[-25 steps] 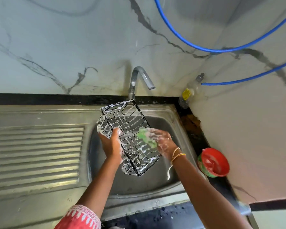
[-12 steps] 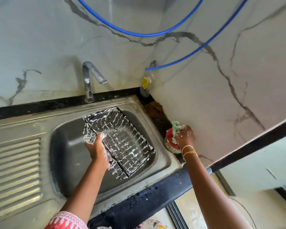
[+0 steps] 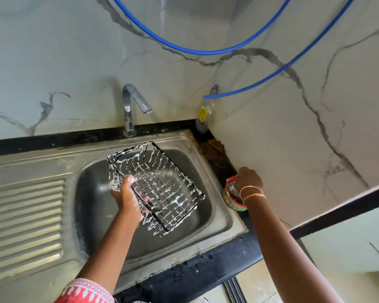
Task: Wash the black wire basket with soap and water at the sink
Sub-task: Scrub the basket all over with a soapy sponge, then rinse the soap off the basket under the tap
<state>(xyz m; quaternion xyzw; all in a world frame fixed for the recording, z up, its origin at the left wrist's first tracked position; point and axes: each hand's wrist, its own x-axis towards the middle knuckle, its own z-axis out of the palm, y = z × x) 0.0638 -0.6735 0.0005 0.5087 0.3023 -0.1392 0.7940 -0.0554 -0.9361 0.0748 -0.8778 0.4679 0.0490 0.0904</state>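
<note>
While the left hand point(image 3: 127, 200) gripped the soapy, likely slippery black wire basket point(image 3: 155, 186) by its rim, right-hand fingers point(image 3: 246, 179) curled into the soap tub point(image 3: 229, 196) at the sink's point(image 3: 228, 217) right edge.

Grey-veined marble walls point(image 3: 64, 62), looping blue hoses point(image 3: 184, 48), black counter edge point(image 3: 206, 272).

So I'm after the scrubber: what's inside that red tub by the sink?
The right hand reaches into the red tub and covers most of it. Only the rim and a pale, wet-looking bit show. No scrubber shows; whether the fingers hold one cannot be seen.
</note>
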